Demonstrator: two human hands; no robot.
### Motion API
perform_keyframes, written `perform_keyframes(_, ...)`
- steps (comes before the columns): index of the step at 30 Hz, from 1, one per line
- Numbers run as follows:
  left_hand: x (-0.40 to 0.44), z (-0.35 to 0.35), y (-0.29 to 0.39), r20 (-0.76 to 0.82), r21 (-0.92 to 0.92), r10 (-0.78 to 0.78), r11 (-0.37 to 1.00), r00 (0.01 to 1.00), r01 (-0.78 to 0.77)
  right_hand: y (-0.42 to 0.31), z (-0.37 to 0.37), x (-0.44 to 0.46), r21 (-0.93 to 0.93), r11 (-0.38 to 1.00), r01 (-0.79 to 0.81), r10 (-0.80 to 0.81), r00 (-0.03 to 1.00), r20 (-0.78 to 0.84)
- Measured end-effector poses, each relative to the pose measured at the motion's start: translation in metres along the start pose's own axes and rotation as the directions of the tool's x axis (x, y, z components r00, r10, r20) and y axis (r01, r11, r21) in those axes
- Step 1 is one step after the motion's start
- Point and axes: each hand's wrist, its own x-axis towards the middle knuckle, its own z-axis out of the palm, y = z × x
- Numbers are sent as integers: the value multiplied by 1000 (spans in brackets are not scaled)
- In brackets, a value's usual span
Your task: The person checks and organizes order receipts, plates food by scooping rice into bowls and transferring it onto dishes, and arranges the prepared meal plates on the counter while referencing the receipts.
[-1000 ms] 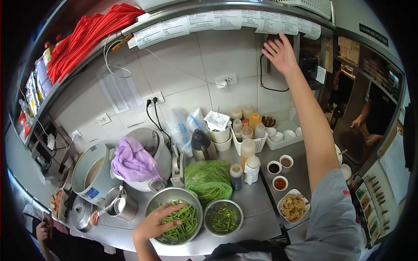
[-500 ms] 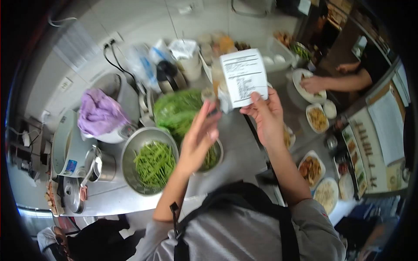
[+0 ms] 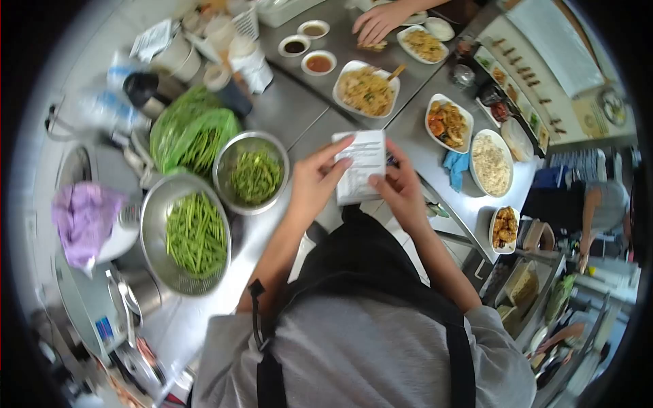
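A white printed order slip (image 3: 361,168) is held in front of my chest, just above the dark apron. My left hand (image 3: 317,178) pinches its left side between thumb and fingers, and my right hand (image 3: 401,192) grips the right side with the thumb on its face. The print is too small to read. Left of my hands, a steel bowl (image 3: 219,178) of cut greens stands beside a larger colander (image 3: 145,234) of green beans. A bowl of noodles (image 3: 365,92) with a wooden utensil sits beyond the slip.
Right of me, a counter carries a dish of saucy food (image 3: 448,124), a plate of rice (image 3: 491,163) and a blue cloth (image 3: 456,169). Small sauce bowls (image 3: 317,63) sit farther back. Another person's hand (image 3: 377,26) reaches in at the top. More people are at the right.
The slip has come down and closer to my body. My left hand, earlier apart from it with fingers raised, now holds it too. The view has turned toward the right-hand counter.
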Motion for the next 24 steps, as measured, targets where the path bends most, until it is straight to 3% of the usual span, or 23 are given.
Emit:
perform_keyframes(4,-1,-6,-8,86,-145,-126,980,988,138,5,-3,2,-104,994,35,-41,998,-49)
perform_keyframes(7,-1,-2,-20,26,-139,-36,990,999,39,20,-13,11,-154,984,84,-97,992,-76)
perform_keyframes(11,-11,4,-32,-6,-211,-30,977,1000,28,21,-20,28,-194,978,83,-92,995,-37)
perform_keyframes(12,-13,4,-34,-14,-132,-42,990,999,40,19,-19,30,-179,980,84,-92,995,-36)
perform_keyframes(18,-14,5,-36,-73,-160,-44,987,996,32,26,-21,43,-175,981,83,-78,996,31)
perform_keyframes(21,-15,6,-45,-101,-148,-51,988,994,36,35,-19,47,-184,971,154,-149,988,37)
perform_keyframes(24,-12,7,-74,-144,-2,-10,1000,990,10,62,-30,60,-410,892,191,-188,981,48)
